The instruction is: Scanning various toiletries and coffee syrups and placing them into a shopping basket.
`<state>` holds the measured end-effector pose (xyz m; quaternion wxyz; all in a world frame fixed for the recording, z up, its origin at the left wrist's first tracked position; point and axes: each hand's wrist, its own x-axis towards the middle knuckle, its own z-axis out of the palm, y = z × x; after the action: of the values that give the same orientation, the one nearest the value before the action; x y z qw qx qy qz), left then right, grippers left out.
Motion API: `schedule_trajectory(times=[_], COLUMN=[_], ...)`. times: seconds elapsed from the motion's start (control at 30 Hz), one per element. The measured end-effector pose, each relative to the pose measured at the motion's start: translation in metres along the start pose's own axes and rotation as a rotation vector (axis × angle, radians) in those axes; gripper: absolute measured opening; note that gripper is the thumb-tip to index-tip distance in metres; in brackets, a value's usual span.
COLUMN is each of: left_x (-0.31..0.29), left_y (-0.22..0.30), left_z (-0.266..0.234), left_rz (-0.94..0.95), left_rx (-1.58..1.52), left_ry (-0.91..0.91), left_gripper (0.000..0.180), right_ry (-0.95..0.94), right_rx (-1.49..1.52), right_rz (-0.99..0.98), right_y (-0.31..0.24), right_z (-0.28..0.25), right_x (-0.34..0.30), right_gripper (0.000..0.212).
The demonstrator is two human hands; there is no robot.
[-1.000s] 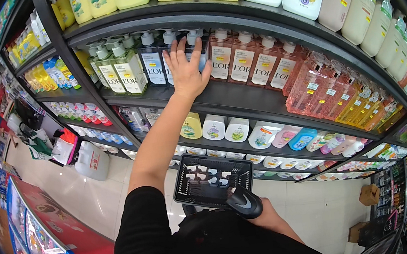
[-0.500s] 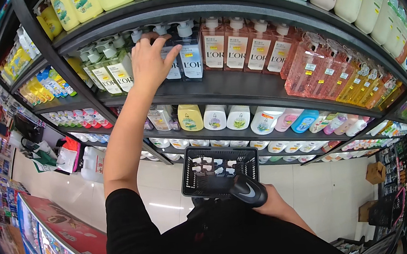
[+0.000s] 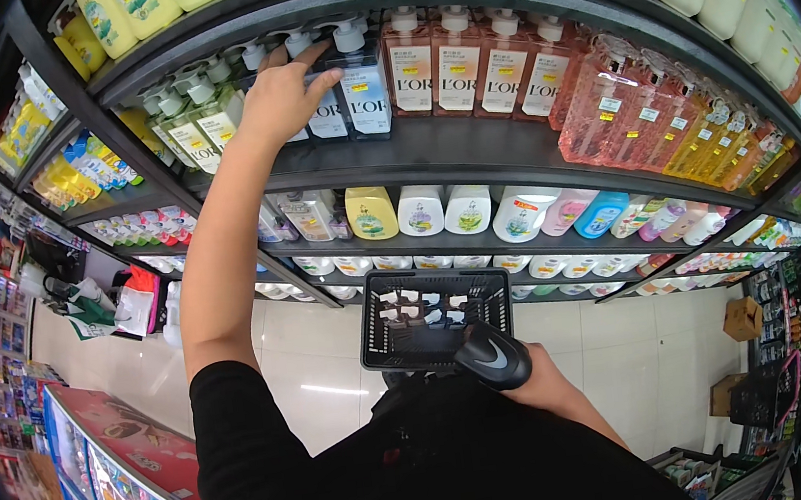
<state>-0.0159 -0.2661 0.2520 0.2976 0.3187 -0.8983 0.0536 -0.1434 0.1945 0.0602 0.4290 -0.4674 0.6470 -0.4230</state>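
Note:
My left hand (image 3: 278, 98) reaches up to the shelf among several pump bottles with blue-tinted bodies. Its thumb is spread away from the fingers and lies along the upper part of a clear-blue pump bottle (image 3: 366, 88). The other fingers go between the white pump heads, their tips partly hidden. Left of the hand stand green pump bottles (image 3: 182, 135); to its right are pink pump bottles (image 3: 455, 71). Low in front of my body, my right hand (image 3: 545, 374) is closed around a black handheld scanner (image 3: 494, 358). The scanner overlaps the corner of a black shopping basket (image 3: 403, 359).
Pink and yellow clear bottles (image 3: 593, 119) continue along the same dark shelf (image 3: 468, 148). Body-wash bottles (image 3: 421, 210) fill the shelf below, and large yellow bottles (image 3: 140, 5) the one above. A red-and-blue display case (image 3: 130, 434) stands at lower left, cardboard boxes (image 3: 742, 318) at right.
My left hand stays at the blue pump bottles, its fingers shifting slightly among the pump heads. The view has tilted a little, and the scanner has moved slightly right.

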Motion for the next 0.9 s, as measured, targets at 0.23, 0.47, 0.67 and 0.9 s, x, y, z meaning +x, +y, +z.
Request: schedule_trajectory(times=[0.23, 0.47, 0.67, 0.9], left_x=[0.003, 0.010, 0.014, -0.001], left_y=[0.000, 0.005, 0.002, -0.003], left_z=[-0.001, -0.013, -0.015, -0.002], left_rz=[-0.004, -0.055, -0.058, 0.065], left_rx=[0.002, 0.047, 0.059, 0.079], left_ry=[0.022, -0.087, -0.129, -0.012], left_gripper=[0.057, 0.054, 0.055, 0.067], right_ry=[-0.036, -0.044, 0.009, -0.047], right_rx=[0.025, 0.032, 0.046, 0.038], right_rz=[-0.032, 0.014, -0.047, 0.010], right_y=[0.005, 0.005, -0.004, 0.005], right_z=[0.002, 0.004, 0.006, 0.004], right_x=[0.005, 0.005, 0.004, 0.005], right_gripper=[0.060, 0.060, 0.041, 0.062])
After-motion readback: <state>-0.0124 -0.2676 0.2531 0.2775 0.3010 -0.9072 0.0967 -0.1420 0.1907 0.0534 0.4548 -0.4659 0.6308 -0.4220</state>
